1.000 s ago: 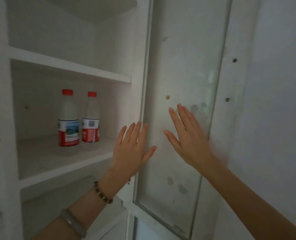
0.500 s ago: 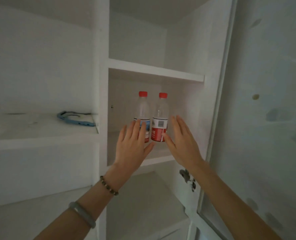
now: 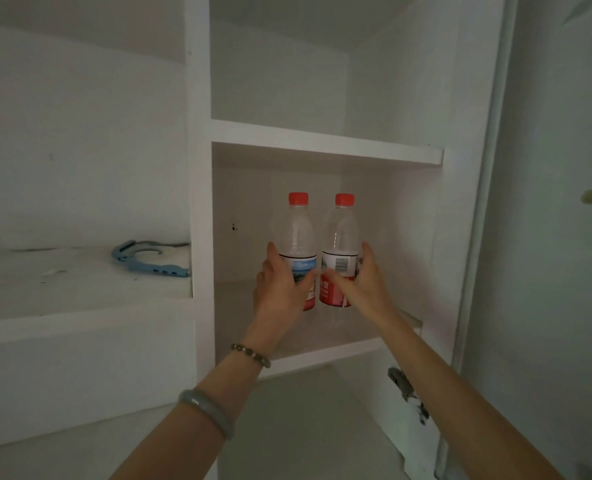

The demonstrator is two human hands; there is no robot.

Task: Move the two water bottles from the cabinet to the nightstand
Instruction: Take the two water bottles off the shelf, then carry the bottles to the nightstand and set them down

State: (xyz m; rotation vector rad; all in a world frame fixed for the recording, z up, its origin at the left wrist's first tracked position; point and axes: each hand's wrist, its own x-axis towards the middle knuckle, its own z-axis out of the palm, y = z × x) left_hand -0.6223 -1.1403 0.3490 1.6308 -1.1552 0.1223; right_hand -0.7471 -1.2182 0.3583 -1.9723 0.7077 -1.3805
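Left hand: the left hand (image 3: 280,289) is wrapped around the lower part of the left bottle (image 3: 298,247), thumb on the front of the label, the other fingers behind it.
Right hand: the right hand (image 3: 364,282) is closed on the label part of the right bottle (image 3: 340,251), thumb across the front, fingers on its right side.
Bottles: both are clear plastic with red caps and red-and-white labels, both upright, just beside each other, nearly touching.
Place of bottles: in the middle compartment of the white cabinet (image 3: 197,168), toward the back of the shelf (image 3: 322,351), away from its front edge. If the bottoms touch the shelf, I cannot tell, the hands hide this.
Wrist: a bead bracelet (image 3: 251,354) and a grey-green bangle (image 3: 207,412) are on the left arm.
Left compartment: a blue curved object (image 3: 149,261) lies near the right edge of the neighbouring shelf.
Door: the cabinet door (image 3: 547,237) stands open at the right, with a metal hinge (image 3: 407,393) below the shelf.
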